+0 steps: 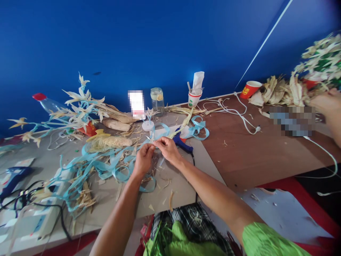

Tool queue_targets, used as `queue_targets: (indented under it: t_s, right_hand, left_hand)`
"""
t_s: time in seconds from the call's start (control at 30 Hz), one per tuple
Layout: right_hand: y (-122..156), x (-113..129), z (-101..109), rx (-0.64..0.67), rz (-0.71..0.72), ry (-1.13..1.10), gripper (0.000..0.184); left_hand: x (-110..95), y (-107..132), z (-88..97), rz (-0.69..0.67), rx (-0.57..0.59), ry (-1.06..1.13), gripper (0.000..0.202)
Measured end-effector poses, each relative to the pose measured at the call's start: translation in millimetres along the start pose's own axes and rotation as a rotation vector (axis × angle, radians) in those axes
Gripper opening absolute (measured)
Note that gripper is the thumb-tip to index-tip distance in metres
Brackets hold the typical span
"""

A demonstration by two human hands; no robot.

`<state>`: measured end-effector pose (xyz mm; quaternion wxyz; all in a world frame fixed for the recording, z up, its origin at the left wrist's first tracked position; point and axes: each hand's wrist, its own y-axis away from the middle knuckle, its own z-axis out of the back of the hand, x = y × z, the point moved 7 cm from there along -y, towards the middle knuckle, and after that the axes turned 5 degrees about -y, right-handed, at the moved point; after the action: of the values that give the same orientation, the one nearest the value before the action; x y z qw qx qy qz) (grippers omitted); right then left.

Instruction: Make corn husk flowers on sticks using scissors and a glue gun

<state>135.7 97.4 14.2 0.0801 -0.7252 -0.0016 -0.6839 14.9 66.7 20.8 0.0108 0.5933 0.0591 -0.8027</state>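
Note:
My left hand [144, 159] and my right hand [168, 148] meet over the near middle of the table, fingertips pinched together. Between them is something small and pale, too small to name. Thin shiny metal points show just beyond the fingertips, perhaps a scissors' blades. A blue glue gun [183, 144] lies right behind my right hand, its black cord running down past my wrist. To the left of my left hand is a tangle of light-blue ribbon [102, 164] among scraps of dry husk. A small white round base [147, 125] carrying a pale husk flower stands beyond both hands.
Husk flowers on blue-wrapped stems [77, 106] stand at left, near a plastic bottle [50, 104]. A glass jar [157, 101] and paper cup [194, 99] line the wall. Another glue gun [14, 179] lies far left. At right are a red cup [250, 89], husks and another person's arm [330, 110].

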Motion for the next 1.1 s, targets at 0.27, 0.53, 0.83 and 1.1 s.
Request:
queue_targets:
  t_s: [0.27,0.53,0.83,1.1]
  right_hand:
    - [0.9,8.5,4.0,-0.041,0.054,0.036,0.032]
    - [1.0,13.8,6.6,-0.065,0.092,0.091,0.031]
    - [3.5,11.8,0.9,-0.045,0.113,0.118,0.030]
    - [2.2,10.3,0.7,-0.037,0.079,-0.016,0.031]
  left_hand:
    - [2.0,0.7,2.3,-0.013,-0.007,0.009,0.026]
    - [3.1,-0.3,1.7,-0.045,0.007,0.050,0.030]
    - [7.6,-0.7,-3.0,0.000,-0.015,0.062,0.019]
    - [-8.0,4.7,-1.0,-0.112,0.000,-0.106,0.029]
